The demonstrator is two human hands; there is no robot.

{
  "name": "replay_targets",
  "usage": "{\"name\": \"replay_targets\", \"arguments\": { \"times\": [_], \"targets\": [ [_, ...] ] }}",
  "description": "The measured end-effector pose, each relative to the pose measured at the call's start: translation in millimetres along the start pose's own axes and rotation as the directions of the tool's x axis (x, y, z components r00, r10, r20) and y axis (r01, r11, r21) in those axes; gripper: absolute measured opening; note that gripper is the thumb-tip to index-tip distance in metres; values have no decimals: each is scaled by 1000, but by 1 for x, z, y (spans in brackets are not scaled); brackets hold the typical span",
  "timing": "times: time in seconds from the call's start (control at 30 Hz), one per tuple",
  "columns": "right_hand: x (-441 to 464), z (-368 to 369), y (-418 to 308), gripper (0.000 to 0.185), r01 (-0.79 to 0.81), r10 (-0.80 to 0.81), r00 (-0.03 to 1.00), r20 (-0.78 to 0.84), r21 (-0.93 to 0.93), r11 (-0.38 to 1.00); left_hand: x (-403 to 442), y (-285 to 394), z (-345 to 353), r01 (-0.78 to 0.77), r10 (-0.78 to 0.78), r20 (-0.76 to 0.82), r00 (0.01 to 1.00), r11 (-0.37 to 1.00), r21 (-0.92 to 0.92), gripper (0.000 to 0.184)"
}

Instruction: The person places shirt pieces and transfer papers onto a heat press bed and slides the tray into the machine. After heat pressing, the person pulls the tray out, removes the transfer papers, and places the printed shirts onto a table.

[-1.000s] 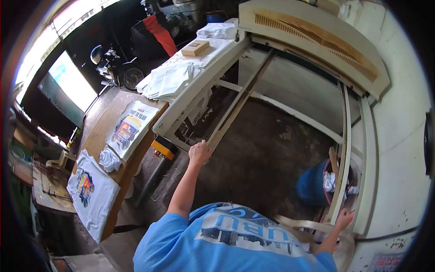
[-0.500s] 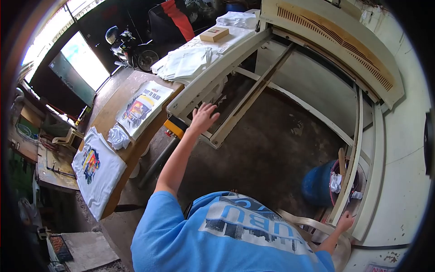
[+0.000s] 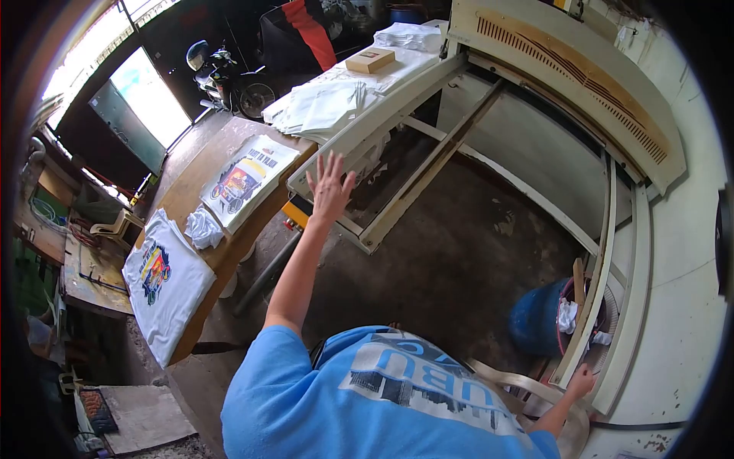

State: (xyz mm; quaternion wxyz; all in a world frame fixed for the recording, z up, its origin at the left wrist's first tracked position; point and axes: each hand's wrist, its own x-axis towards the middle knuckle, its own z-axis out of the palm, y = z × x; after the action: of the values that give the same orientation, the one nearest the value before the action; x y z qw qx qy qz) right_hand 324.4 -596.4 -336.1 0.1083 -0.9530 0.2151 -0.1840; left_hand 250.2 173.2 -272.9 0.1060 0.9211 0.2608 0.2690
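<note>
In the head view, the left hand (image 3: 329, 193) was held with fingers spread wide by a corner of the pale frame (image 3: 382, 124), set before a vented hood (image 3: 572, 67); the right hand (image 3: 582, 382) was curled beside its rail, grip indiscernible.

Near centre: blue shirt (image 3: 306, 394) is showing large letters resembling "UBU", partly folding away | Left, tabletop (image 3: 197, 163): far white printed cloth (image 3: 248, 180) and near white printed shirt (image 3: 170, 294) are bearing dark capitals, too blurred for sure reading
</note>
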Motion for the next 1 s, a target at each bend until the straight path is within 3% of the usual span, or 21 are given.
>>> {"name": "replay_targets", "arguments": {
  "times": [0.1,0.2,0.23,0.3,0.4,0.5,0.53,0.63,0.67,0.77,0.83,0.9,1.0],
  "targets": [
    [-4,2,-5,42,-12,12,1000,-4,-5,1000,19,8,-11,68,-67,-103,992,998,4,57],
    [-5,-1,6,42,-18,18,1000,4,-31,999,-1,1,22,343,-309,-234,922,931,124,60],
    [-1,2,3,43,-43,43,999,22,2,999,-15,-10,43,431,-409,-191,892,898,92,65],
    [-3,5,5,43,27,-28,999,-31,-8,1000,-32,-14,62,579,-671,87,736,691,433,72],
    [3,9,12,41,-47,46,999,20,49,998,-34,-22,78,573,-595,-35,803,754,322,76],
    [-5,-3,-8,40,66,-70,991,-112,-39,997,-33,-19,69,568,-596,31,802,778,267,74],
    [0,5,3,41,-10,9,999,-34,-42,999,-31,-17,68,585,-613,39,789,770,256,73],
    [-1,0,-2,41,-91,91,996,-16,-25,996,-36,-20,70,557,-572,2,820,800,223,74],
    [-3,-2,-1,41,-49,48,998,-37,-24,999,-41,-19,71,542,-561,23,827,809,229,74],
    [-1,3,7,40,-42,42,999,-29,-19,999,-34,-24,63,548,-564,94,820,822,155,73],
    [1,10,7,41,-83,83,997,-12,-5,997,-21,-25,57,669,-671,166,723,739,72,71],
    [2,10,11,40,-88,89,996,-29,11,996,-12,-30,51,616,-623,28,781,778,120,70],
    [0,7,7,39,-85,87,995,-54,41,996,-12,-22,50,678,-664,-135,735,726,118,68]
  ]
}}
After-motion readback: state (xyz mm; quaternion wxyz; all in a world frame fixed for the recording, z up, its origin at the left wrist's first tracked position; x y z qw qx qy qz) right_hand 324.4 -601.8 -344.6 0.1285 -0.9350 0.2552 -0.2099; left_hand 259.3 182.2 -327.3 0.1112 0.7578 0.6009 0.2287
